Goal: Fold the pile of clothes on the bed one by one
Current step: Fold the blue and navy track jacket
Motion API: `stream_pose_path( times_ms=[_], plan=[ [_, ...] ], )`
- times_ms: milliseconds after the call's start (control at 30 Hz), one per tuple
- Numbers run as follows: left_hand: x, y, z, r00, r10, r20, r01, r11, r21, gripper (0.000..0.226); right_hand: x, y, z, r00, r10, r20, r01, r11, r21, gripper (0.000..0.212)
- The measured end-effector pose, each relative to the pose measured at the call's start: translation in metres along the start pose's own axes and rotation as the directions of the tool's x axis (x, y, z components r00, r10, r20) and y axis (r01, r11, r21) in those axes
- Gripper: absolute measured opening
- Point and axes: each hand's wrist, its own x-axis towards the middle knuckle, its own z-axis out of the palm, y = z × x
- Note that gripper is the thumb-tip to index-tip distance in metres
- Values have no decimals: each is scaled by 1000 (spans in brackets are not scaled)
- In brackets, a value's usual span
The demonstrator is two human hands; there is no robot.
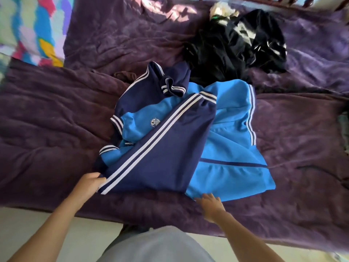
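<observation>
Blanket (47,120), deep purple and rumpled, covered the whole bed in my head-camera feed and lay under everything else. On its middle lay the track jacket (230,140), light blue with navy parts and white stripes. One navy sleeve (170,154) was folded slantwise across the front, hiding much of the chest and leaving only the small round badge (155,122) showing beside it. The pile of black clothes (232,48) sat crumpled behind the jacket, touching its far edge, so the next garments were close against the one being handled. A brightly patterned cloth (34,29) filled the far left corner, well apart from the work. I saw the left hand (90,183) at the near left corner of the jacket, fingers curled round the striped end of the navy sleeve. The right hand (212,205) was spread wide and blurred at the near edge of the light blue panel; I could not tell whether its fingertips touched the cloth. A pale crumpled bundle (222,10) lay just beyond the black pile.
</observation>
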Motion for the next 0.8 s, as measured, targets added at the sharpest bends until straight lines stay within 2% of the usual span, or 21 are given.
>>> stream_pose_path(
  times_ms=[100, 200, 233, 300, 400, 533, 633, 700, 767, 800],
  plan=[
    [6, -6, 0, 992, -11, -123, 53, 938, 343, 35, 2, 23, -8, 993, 119, -20, -114, 980, 166, 51],
    [4, -9, 14, 992, -71, -104, 116, 838, 533, 20, 0, 51, -17, 974, 225, -17, -213, 942, 258, 50],
    [3, -10, 21, 993, -98, -66, 118, 815, 568, 16, 0, 57, -19, 971, 240, -11, -227, 932, 284, 50],
    [4, -12, 35, 992, -127, 0, 102, 794, 599, 30, 3, 60, -25, 969, 244, -26, -222, 916, 334, 49],
    [2, -11, 45, 992, -124, 5, 104, 850, 516, 32, 12, 45, -42, 980, 181, -80, -142, 927, 347, 47],
    [-1, -12, 42, 985, -164, -58, 173, 889, 423, 59, 23, 4, -67, 985, 67, -160, -18, 956, 292, 53],
    [0, -16, 35, 972, -169, -165, 235, 759, 607, 58, 29, -31, -84, 955, -103, -278, 131, 988, 83, 64],
    [0, -14, 34, 968, -169, -186, 251, 704, 664, 55, 33, -46, -92, 962, -214, -171, 209, 977, -45, 64],
    [1, -11, 36, 965, -199, -169, 261, 710, 654, 56, 36, -52, -100, 981, -196, -8, 194, 975, -109, 59],
    [1, -8, 37, 963, -213, -165, 268, 708, 654, 56, 37, -52, -105, 985, -172, 26, 174, 977, -123, 57]
  ],
)
